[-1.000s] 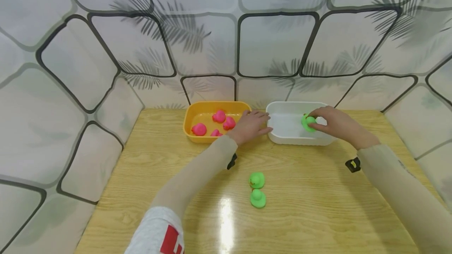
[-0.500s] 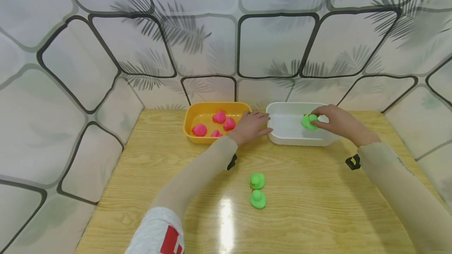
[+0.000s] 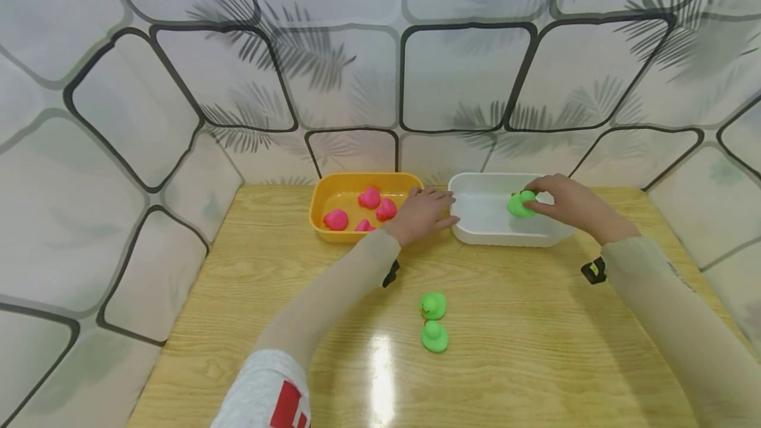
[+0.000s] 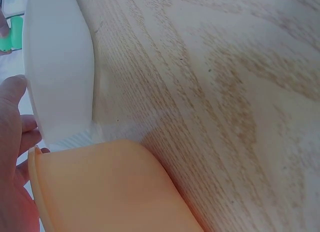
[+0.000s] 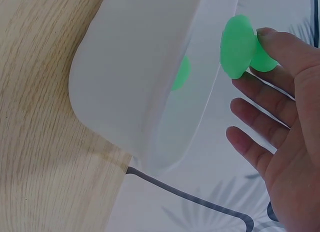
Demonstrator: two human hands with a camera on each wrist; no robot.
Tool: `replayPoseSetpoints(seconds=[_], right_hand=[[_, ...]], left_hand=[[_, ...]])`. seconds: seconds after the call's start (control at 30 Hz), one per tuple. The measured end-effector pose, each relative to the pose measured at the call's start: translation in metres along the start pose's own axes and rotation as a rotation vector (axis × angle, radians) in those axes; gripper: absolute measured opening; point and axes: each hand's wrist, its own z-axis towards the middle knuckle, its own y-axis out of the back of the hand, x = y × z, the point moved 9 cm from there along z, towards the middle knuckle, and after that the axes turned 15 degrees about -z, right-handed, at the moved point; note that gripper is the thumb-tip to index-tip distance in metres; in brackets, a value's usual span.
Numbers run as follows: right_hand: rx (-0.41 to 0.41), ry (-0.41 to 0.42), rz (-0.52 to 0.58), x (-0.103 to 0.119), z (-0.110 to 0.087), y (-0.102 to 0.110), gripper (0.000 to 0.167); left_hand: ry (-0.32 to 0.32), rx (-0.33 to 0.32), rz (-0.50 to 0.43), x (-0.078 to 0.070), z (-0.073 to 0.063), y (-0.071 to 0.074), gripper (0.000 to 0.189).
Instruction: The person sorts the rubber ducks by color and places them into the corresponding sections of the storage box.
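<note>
Over the right part of the white basin (image 3: 481, 238), my right hand (image 3: 579, 207) pinches a green rubber duck (image 3: 519, 204) between thumb and fingers. The right wrist view shows this held duck (image 5: 237, 48) raised above the rim, and part of another green duck (image 5: 182, 74) inside the basin. My left hand (image 3: 419, 213) stretches across the right end of the orange basin (image 3: 339, 236), its fingertips at the white basin's left rim. Two green ducks, one (image 3: 433, 306) behind the other (image 3: 434, 336), stand on the table in front of the basins.
Several pink ducks (image 3: 336, 220) lie in the orange basin, one partly hidden by my left forearm. Both basins stand at the back of the wooden table (image 3: 267, 283), close to the patterned wall (image 3: 464, 78). A narrow gap separates them.
The duck in my right hand has turned a little, and that hand has shifted slightly to the right. My left hand and the ducks on the table stay put.
</note>
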Motion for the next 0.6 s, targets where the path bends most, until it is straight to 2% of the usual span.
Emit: replayPoseSetpoints(seconds=[0.3, 0.6], right_hand=[[0.034, -0.035, 0.005, -0.0025, -0.0019, -0.0018, 0.034], [0.030, -0.007, -0.010, 0.0046, -0.0060, 0.0004, 0.032]], left_hand=[[-0.002, -0.007, 0.005, 0.0013, 0.0003, -0.0016, 0.058], [0.003, -0.011, -0.004, 0.0019, 0.0006, -0.0016, 0.058]])
